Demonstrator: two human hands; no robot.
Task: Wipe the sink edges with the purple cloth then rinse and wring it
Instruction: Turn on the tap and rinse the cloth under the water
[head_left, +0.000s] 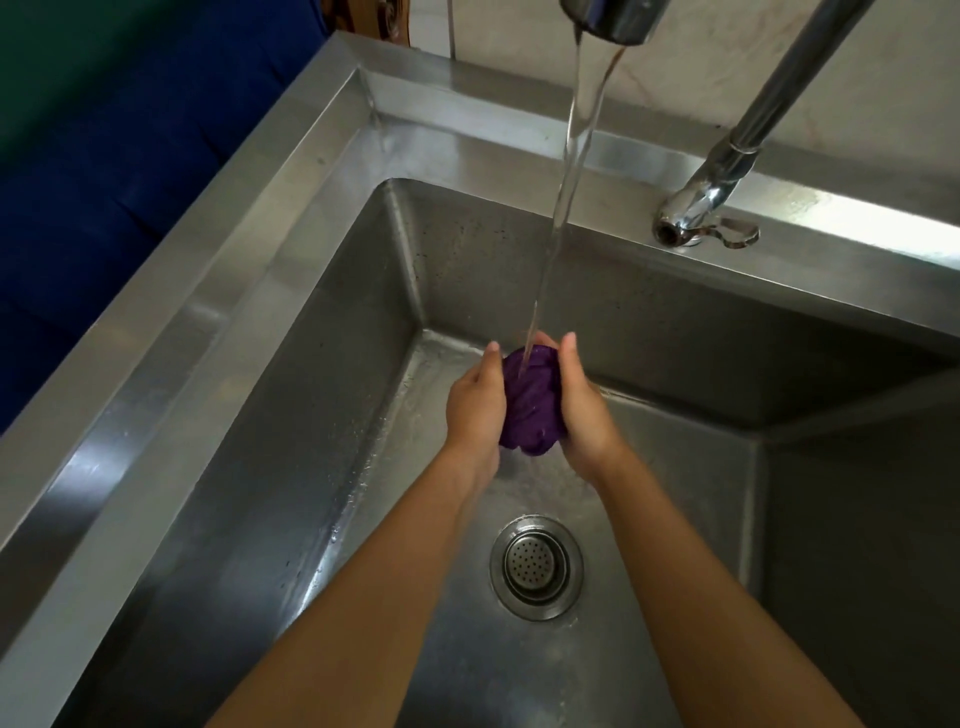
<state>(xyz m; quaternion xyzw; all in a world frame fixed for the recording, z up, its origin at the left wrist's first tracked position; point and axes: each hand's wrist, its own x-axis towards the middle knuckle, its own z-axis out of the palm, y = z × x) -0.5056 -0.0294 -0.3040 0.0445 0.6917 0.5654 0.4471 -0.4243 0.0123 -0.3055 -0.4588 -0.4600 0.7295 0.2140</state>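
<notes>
At frame centre, above the steel sink (322, 364) basin, the bunched purple cloth (530, 405) is clamped between the left hand (475, 410) and the right hand (584, 410), and is struck by water (563, 182) from the faucet (613, 18) at top.
</notes>
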